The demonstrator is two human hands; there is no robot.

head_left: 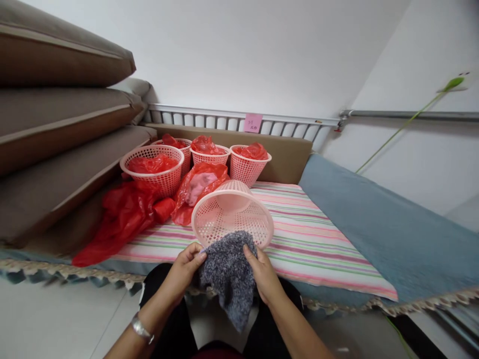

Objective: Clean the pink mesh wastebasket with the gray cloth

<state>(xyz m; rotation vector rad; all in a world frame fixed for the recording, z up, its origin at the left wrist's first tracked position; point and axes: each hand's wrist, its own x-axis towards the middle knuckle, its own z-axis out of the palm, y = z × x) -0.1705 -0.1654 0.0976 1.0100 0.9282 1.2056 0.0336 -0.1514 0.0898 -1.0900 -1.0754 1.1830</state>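
A dark grey speckled cloth [230, 274] hangs between my two hands, its lower corner drooping between my knees. My left hand [189, 264] pinches its left edge, and my right hand [260, 269] grips the opposite side with the thumb on top. Just beyond the cloth, a pink perforated plastic basket [234, 199] lies on its side with its mouth toward me. The cloth's top edge overlaps the basket's lower rim in view; whether they touch I cannot tell. Behind and left of this basket rests an open red plastic bag [217, 174] with pink cloth [201, 187] in it.
Several upright pink baskets [249, 172] lined with red bags stand at the back. A loose red bag [123, 214] and a red roll [163, 210] lie at left. Brown cushions [67, 117] are stacked further left. A striped mat [314, 234] covers the seat; a radiator [209, 119] runs behind.
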